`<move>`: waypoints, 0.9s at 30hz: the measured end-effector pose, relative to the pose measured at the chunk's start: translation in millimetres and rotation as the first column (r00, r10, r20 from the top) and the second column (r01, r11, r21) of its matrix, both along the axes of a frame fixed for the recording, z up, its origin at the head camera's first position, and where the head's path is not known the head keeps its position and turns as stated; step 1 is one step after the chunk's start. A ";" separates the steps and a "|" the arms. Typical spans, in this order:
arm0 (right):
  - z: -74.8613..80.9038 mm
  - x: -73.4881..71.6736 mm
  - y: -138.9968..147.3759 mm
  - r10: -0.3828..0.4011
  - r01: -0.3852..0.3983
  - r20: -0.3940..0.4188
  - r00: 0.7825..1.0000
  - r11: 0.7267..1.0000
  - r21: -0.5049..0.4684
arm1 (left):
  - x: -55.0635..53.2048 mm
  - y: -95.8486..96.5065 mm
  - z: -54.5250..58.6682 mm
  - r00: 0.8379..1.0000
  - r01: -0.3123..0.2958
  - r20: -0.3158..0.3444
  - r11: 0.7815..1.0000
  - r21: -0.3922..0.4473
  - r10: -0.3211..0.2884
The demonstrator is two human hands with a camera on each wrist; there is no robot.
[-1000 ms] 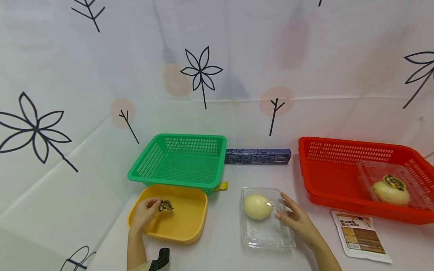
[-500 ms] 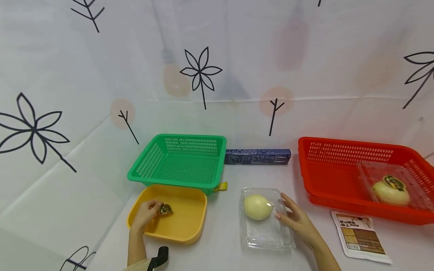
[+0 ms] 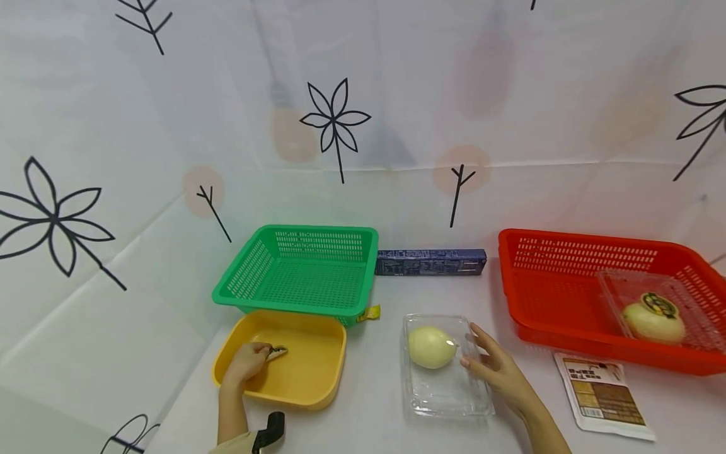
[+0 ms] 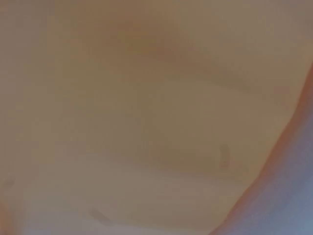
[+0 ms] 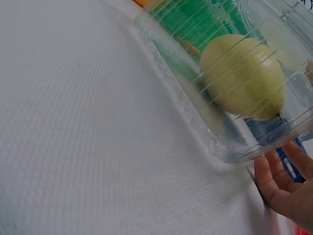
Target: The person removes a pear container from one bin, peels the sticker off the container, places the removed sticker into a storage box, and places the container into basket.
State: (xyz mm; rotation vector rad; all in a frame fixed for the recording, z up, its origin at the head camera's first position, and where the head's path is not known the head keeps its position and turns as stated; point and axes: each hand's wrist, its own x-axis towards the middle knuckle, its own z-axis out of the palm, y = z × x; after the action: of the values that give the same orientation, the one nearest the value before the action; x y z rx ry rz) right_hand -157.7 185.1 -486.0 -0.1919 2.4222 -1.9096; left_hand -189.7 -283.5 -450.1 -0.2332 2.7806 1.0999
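In the head view my left hand (image 3: 247, 362) is inside the yellow tray (image 3: 309, 388), pinching a small dark-patterned sticker (image 3: 276, 352) between thumb and fingertips. The sticker appears nearly edge-on, with a pale side showing. My right hand (image 3: 499, 371) holds the right side of a clear plastic box (image 3: 442, 397), thumb over it and fingers along the edge. Inside the box lies one pale yellow-green fruit (image 3: 432, 347), like a melon or pear. The right wrist view shows the fruit (image 5: 242, 76) through ridged plastic. The left wrist view is a blur.
Behind the yellow tray stands a green basket (image 3: 363, 271), beside a long blue box (image 3: 431, 262). At right, a red basket (image 3: 550, 290) bears another boxed fruit (image 3: 652, 323) with a sticker on top. A brown-and-white packet (image 3: 605, 397) and a yellow scrap (image 3: 371, 313) lie on the table.
My left hand has moved slightly lower in the tray, and the sticker has turned from showing its patterned face to nearly edge-on. My right hand and the plastic box stay put.
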 end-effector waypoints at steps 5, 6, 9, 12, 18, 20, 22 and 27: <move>-0.3 0.2 0.4 0.002 -0.003 0.012 1.000 1.000 0.009 | -0.3 0.5 -0.6 1.000 0.001 -0.007 1.000 -0.027 -0.001; -0.3 0.2 0.5 0.003 -0.003 0.016 1.000 1.000 0.011 | -0.3 0.8 -0.3 1.000 0.000 -0.007 0.999 -0.032 -0.001; -0.2 -0.1 0.5 0.002 -0.002 0.020 1.000 1.000 0.011 | -0.2 2.0 1.3 1.000 -0.001 -0.002 0.999 -0.042 0.001; -0.2 -0.3 0.5 0.003 -0.003 0.018 1.000 1.000 0.008 | -0.5 2.5 1.8 1.000 0.004 0.001 0.998 -0.068 -0.004; 1.1 0.5 0.1 0.003 -0.003 0.011 1.000 1.000 0.010 | -0.6 1.4 1.0 1.000 0.010 0.011 0.997 -0.071 -0.009; 1.8 0.9 -0.1 0.001 -0.001 0.012 1.000 1.000 0.009 | -1.0 1.1 0.4 1.000 0.010 0.007 0.998 -0.066 -0.010; 2.2 0.8 -0.2 0.001 -0.001 0.013 1.000 1.000 0.007 | -0.5 1.5 0.9 1.000 -0.012 0.005 0.998 -0.059 0.013; 2.4 0.4 -0.7 0.002 -0.002 0.009 1.000 1.000 -0.003 | 4.3 1.9 3.0 0.984 -0.116 -0.143 0.992 -0.046 0.108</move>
State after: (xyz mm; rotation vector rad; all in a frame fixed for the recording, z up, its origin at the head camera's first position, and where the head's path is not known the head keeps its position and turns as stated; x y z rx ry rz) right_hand -157.2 184.4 -483.6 -0.1854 2.4127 -1.9085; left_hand -185.5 -281.6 -447.2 -0.3351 2.9570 1.1077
